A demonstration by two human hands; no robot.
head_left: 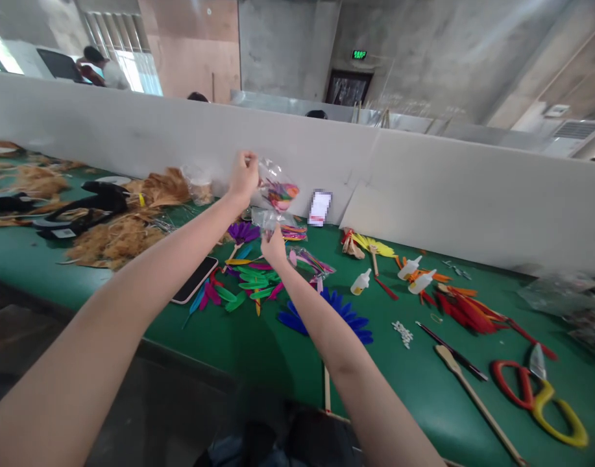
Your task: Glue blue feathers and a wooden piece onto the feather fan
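While both arms reach forward over the green bench (258,350), the left hand (243,175) is raised above it, fingers pinched on the top edge of a clear plastic bag (278,194). The right hand (274,246) sits lower, fingers closed on the bag's bottom end. The bag hangs between the two hands, clear of the bench surface, in front of the white partition (424,188). It holds multicoloured feathers.

Directly below the hands lie loose green feathers (251,285), with a purple feather fan (242,232) just beside the right hand. A second bag of feathers (311,263) lies flat near the right forearm. A blue feather fan (326,311) lies partly under that forearm. A phone (196,280) lies face up under the left forearm.

To the right stand three small glue bottles (360,282), with a yellow feather fan (375,246) near them and red feathers (467,311) beyond. Red-and-yellow scissors (540,402) and a wooden stick (477,402) lie near the front right edge. A heap of tan feathers (117,233) occupies the left of the bench.
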